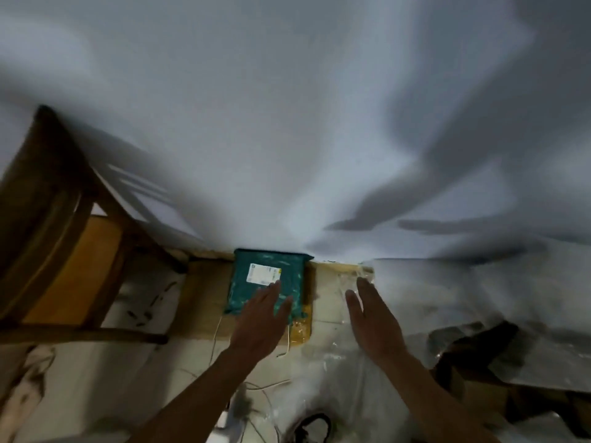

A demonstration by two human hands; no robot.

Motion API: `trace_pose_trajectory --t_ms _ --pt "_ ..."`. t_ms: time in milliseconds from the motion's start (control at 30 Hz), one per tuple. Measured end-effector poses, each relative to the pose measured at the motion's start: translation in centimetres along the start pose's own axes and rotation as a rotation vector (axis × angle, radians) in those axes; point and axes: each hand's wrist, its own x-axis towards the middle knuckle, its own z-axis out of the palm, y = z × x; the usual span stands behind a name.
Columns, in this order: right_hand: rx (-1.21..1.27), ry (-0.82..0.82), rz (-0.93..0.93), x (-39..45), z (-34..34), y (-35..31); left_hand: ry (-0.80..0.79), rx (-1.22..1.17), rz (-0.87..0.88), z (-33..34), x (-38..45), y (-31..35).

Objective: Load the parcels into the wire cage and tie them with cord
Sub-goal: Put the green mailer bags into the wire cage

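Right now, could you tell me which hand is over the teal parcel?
The left hand, fingertips over the white-labelled teal plastic parcel; the right hand is beside it.

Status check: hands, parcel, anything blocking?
Left hand open, fingers over the teal parcel. Right hand open, empty, apart from it. Wire cage not in view. Loose cord on floor, wooden chair at left.

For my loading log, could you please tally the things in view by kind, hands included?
Teal parcels: 1
Wooden chairs: 1
Bare hands: 2, left hand and right hand, both open
Total: 4
Thin light cords trail across the floor, too blurred to count. No wire cage shows.
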Motion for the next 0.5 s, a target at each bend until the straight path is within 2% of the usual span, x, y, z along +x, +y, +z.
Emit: trace_pose_trajectory --t_ms 133,267,400,500 --pt "-0.102 -0.150 -0.066 0.1 4.4 -2.9 0.031 0.005 -0.117 -1.3 -2.9 -5.2" --pt "-0.138 -0.191 -0.109 -0.7 7.3 -4.7 0.050 -0.052 -0.215 -2.5 -4.5 -7.1" --pt "-0.208 -0.245 -0.097 1.1 10.8 -4.2 -0.027 -0.154 -0.309 -1.9 -1.6 -9.7" --pt "-0.307 -0.248 -0.114 5.5 14.3 -3.1 -0.113 -0.118 -0.361 0.4 4.2 -12.6"
